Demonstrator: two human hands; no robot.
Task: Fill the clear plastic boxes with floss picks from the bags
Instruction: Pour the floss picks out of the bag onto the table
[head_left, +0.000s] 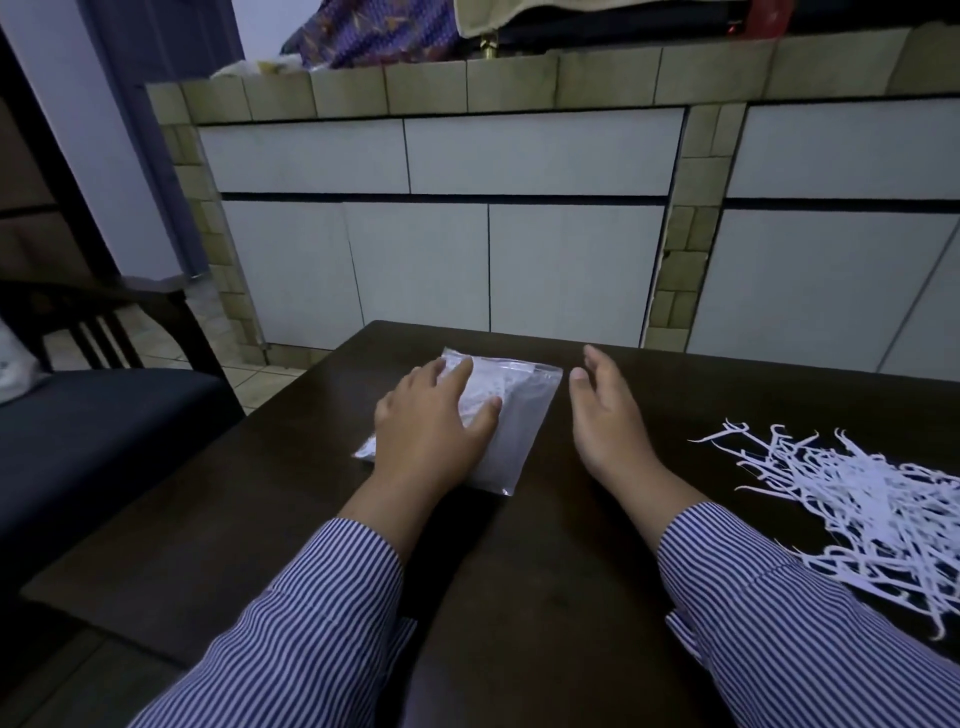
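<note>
A clear zip bag (519, 415) with white floss picks inside lies flat near the far edge of the dark wooden table (519, 561). My left hand (431, 421) rests on the bag's left half with its fingers spread and nearly straight. Just right of the bag, my right hand (605, 410) hovers edge-on with relaxed fingers and holds nothing. A loose heap of white floss picks (857, 499) covers the table's right side. No clear plastic box is in view.
A tiled counter front (467, 234) rises right behind the table. A dark cushioned bench (93, 426) and a wooden chair frame (104, 312) stand to the left. The table's left edge runs diagonally beside my left sleeve.
</note>
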